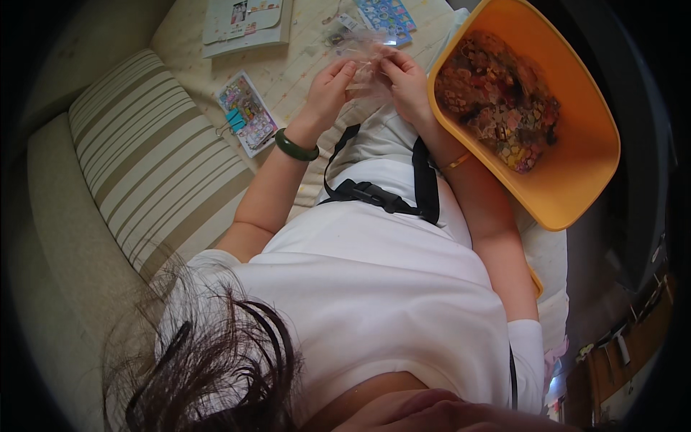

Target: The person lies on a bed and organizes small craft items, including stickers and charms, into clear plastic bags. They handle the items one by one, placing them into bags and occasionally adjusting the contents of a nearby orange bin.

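Observation:
A crinkled clear plastic bag point(368, 78) is stretched between my two hands, above the bed cover beyond my lap. My left hand point(331, 90) pinches its left side, thumb against fingers; a dark green bangle is on that wrist. With closed fingers my right hand point(407, 85) grips the bag's right side, and a thin gold bracelet circles that wrist. Any contents of the bag are too blurred to make out. Just past the hands lie a small clear packet point(344, 30) and blue sticker sheets point(389, 20).
To the right, an orange bin point(586, 147) holds a heap of small, colourful sticker-like pieces. At left lie sticker sheets point(248, 115) held by a teal binder clip point(235, 120), near a striped cushion point(137, 144). A white box point(248, 30) sits farther back on the patterned cover point(288, 72).

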Tool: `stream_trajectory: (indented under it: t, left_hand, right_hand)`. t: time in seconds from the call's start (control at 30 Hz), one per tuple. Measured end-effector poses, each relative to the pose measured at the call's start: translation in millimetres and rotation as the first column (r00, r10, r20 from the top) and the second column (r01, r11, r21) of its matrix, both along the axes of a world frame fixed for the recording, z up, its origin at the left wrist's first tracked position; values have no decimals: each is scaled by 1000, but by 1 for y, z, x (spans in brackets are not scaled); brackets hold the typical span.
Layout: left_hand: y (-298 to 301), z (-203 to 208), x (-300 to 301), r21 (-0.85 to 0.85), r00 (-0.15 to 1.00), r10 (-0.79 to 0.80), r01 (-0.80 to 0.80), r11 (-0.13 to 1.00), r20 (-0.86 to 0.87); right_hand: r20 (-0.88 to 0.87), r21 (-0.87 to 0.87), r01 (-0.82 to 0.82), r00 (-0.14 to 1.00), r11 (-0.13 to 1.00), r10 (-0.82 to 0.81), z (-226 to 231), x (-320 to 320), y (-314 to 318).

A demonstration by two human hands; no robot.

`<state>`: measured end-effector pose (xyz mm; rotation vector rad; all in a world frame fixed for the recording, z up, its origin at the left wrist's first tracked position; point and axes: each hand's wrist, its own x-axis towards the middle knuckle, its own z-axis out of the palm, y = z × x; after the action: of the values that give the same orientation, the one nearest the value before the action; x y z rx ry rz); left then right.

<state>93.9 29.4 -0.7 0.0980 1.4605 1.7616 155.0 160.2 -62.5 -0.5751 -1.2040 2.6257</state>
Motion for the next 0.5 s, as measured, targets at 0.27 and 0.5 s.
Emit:
stream_trajectory:
  t: [0.27, 0.5]
  left_hand:
    - [-8, -2, -9, -53, 996, -26, 31, 998, 87]
    - [-19, 8, -20, -7, 988, -46, 48, 999, 146]
  right_hand:
    - [-1, -124, -36, 999, 992, 36, 12, 2, 5]
    - [51, -181, 153, 988, 972, -146, 3, -1, 0]
